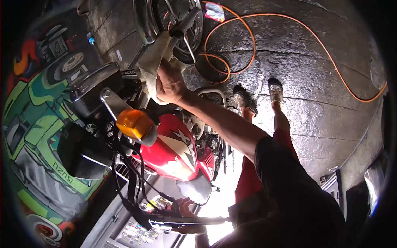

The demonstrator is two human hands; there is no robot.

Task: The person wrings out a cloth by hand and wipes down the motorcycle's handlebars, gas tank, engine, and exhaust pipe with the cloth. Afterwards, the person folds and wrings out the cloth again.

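My right hand [168, 84] is closed on a pale beige cloth [149, 68], bunched beside a black fork or axle part near a wheel [188, 35]. My right arm reaches across the red fuel tank [165, 153] of a motorcycle. At the bottom, my left hand [188, 208] is around the motorcycle's handlebar [182, 220], with cables running beside it; the bar partly hides the fingers. An orange turn signal [134, 124] and a black seat or tail part [93, 80] are on the left of the machine.
An orange hose [285, 15] loops over the dark, shiny floor [322, 82]. A green painted truck mural [45, 144] covers the left side. A red and white packet [214, 11] lies by the wheel. My shoes [244, 99] stand beside the motorcycle.
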